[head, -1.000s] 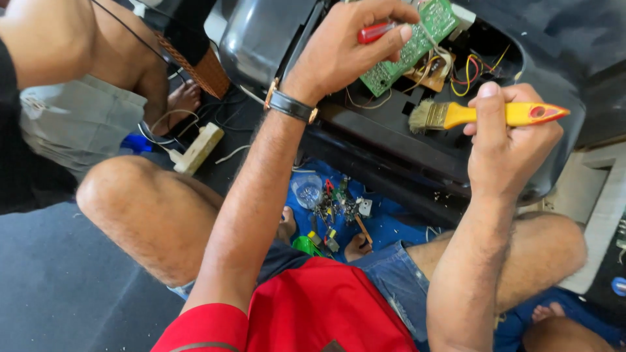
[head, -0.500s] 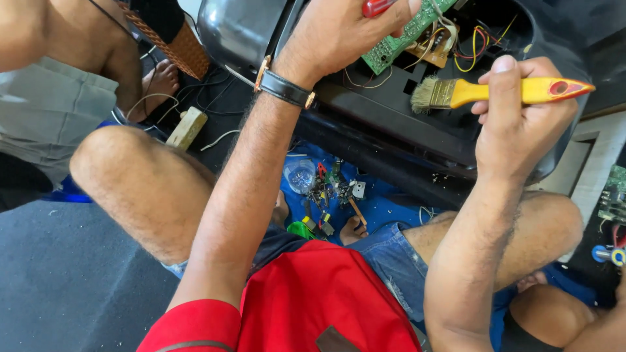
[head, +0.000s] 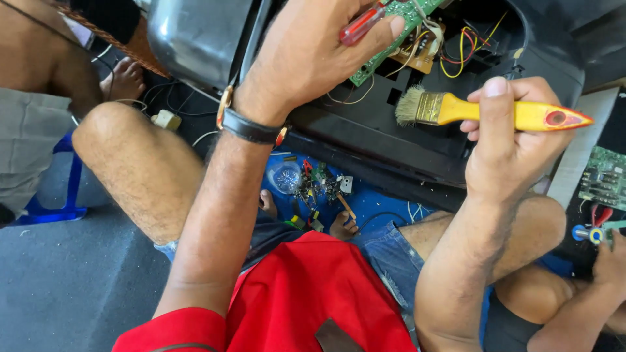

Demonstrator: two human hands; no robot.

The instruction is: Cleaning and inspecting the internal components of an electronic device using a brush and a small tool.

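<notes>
Looking down from the head cam, my left hand [head: 313, 52] is curled shut around a red screwdriver [head: 360, 25], and its fingertips also press on the edge of a green circuit board [head: 391, 32] that sits tilted up inside the open black casing [head: 365, 130]. There's a black wristband [head: 251, 127] on that arm. My right hand [head: 505, 140] is closed on the handle of a yellow brush [head: 482, 111], thumb on top, held level with the bristles pointing left, over the casing's floor just below the board. I think the bristles hang a bit clear of the plastic, but from this angle I can't really tell. Behind the board there's a tangle of red, yellow and black wires [head: 466, 49] and a smaller tan board. Down between my knees a blue mat [head: 378, 205] holds a little heap of loose parts [head: 316, 189], well apart from both hands. Off at the right edge another green board [head: 603, 179] lies on the floor, and someone else's hand [head: 613, 261] rests near it next to some small tools. Upper left, another person's foot [head: 124, 81] sits near a white plug [head: 166, 119] and cables.
</notes>
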